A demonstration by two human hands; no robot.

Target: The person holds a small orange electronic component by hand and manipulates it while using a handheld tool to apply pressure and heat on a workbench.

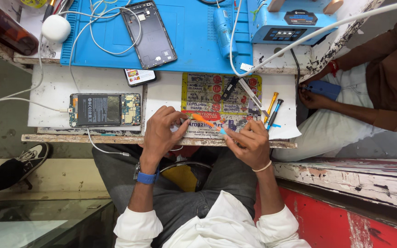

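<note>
Head view. Left hand (pixel 161 131) pinched narrow over a small part (pixel 190 117) at the near edge of the bench (pixel 51 87), fingertips pressing it onto the printed card (pixel 207 92). Right hand (pixel 249 142) closed round an orange tool (pixel 206 122) with a blue tip, held like a pen, its far end pointing at the part between the two hands. Too small to tell exactly what the part is, or whether the tool already touches it.

Judged as fine prying or picking work on that part. Best done with both wrists braced on the bench edge, left fingertips kept clear of the tool's line, tool laid low and shallow, pressure light and steady rather than levered hard. Worth keeping the part flat on the card so nothing springs off into the lap.

Around: opened phone (pixel 105 109) with board and battery showing, well to the left, a white cable (pixel 37 98) plugged in. Back cover (pixel 149 34) on the blue mat (pixel 194 50) farther off. Two screwdrivers (pixel 272 110) and tweezers (pixel 252 96) just right of the card, within reach. Another person's hand (pixel 311 98) holding a blue phone (pixel 325 88) at the right, apart from the work.
</note>
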